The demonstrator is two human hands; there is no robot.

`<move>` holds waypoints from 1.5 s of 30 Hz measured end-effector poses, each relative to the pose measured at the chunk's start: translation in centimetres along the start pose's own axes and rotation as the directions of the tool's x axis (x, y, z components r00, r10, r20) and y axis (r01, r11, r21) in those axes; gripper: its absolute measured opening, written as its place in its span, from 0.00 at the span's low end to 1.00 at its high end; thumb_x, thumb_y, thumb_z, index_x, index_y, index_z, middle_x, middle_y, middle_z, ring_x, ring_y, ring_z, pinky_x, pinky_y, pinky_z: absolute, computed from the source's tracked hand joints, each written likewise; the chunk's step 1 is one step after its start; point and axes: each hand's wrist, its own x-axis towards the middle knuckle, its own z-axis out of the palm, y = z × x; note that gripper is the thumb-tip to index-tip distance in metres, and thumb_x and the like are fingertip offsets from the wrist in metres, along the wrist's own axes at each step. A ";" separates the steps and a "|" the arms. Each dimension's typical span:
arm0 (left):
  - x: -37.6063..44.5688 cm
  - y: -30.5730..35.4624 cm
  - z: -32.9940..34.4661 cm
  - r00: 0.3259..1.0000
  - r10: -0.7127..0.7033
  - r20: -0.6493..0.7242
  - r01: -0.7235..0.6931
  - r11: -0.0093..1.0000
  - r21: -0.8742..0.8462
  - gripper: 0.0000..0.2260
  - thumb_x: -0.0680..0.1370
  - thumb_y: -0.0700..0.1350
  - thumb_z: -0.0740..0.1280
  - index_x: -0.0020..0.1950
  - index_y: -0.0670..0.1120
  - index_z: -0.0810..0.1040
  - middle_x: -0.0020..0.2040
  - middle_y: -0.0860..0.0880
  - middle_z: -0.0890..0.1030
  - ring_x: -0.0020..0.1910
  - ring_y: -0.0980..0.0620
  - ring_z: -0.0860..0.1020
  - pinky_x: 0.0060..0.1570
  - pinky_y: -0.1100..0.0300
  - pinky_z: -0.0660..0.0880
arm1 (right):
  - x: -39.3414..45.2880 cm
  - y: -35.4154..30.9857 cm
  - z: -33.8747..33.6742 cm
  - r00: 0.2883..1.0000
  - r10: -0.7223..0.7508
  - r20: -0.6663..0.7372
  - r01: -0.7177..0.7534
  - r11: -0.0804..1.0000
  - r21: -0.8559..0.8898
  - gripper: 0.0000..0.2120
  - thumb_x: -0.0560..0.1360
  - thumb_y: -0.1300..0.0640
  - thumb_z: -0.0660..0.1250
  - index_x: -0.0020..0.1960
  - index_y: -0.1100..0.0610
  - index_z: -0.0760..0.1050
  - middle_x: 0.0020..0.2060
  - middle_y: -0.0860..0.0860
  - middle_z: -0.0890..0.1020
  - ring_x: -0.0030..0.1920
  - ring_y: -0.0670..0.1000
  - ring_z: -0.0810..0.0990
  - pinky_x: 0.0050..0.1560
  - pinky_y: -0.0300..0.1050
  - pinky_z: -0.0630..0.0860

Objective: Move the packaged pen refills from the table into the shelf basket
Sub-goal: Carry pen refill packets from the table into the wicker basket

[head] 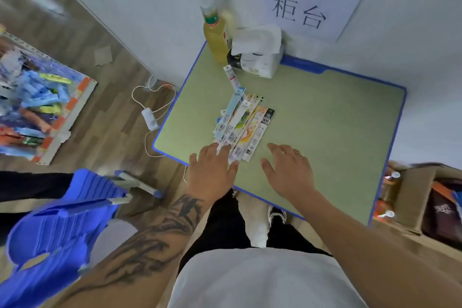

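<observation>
gathering step: left hand (pixel 212 167), fingers straight, rests on the near end of the packaged pen refills (pixel 243 125) fanned ahead of it on the table (pixel 325 112); right hand (pixel 287 170), spread and empty, just beside; next move likely calls for a grip.

Refill packs (pixel 241 125) lie mid-table (pixel 325 112); a bottle (pixel 214 37), perhaps tissues (pixel 257 50), behind them.

Packaged pen refills (pixel 243 124) fanned flat on green table (pixel 325 117); one separate refill pack (pixel 231 79) beyond.
</observation>
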 end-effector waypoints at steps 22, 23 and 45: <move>17.3 -5.7 -2.1 0.935 0.276 0.222 -0.280 0.960 -0.011 0.19 0.86 0.60 0.51 0.61 0.46 0.71 0.44 0.47 0.79 0.42 0.42 0.79 0.40 0.53 0.70 | 9.2 -7.5 2.4 0.683 0.722 0.116 -0.708 0.613 0.351 0.10 0.82 0.45 0.64 0.50 0.51 0.71 0.45 0.50 0.81 0.52 0.59 0.79 0.54 0.53 0.74; 17.4 -5.7 -2.1 0.930 0.290 0.227 -0.297 0.955 -0.005 0.19 0.86 0.59 0.51 0.62 0.46 0.71 0.46 0.47 0.80 0.44 0.41 0.80 0.40 0.53 0.70 | 9.3 -7.6 2.5 0.670 0.733 0.120 -0.720 0.600 0.349 0.10 0.83 0.46 0.63 0.51 0.52 0.72 0.46 0.51 0.81 0.51 0.59 0.79 0.52 0.53 0.75; 6.9 -2.0 -0.9 0.962 0.245 0.121 -0.082 0.681 -0.728 0.14 0.76 0.48 0.71 0.33 0.44 0.76 0.28 0.50 0.75 0.30 0.51 0.72 0.35 0.54 0.72 | 0.6 -7.2 0.1 0.644 0.765 0.009 -0.138 0.105 0.985 0.08 0.77 0.60 0.73 0.49 0.53 0.74 0.46 0.61 0.86 0.42 0.53 0.83 0.49 0.60 0.84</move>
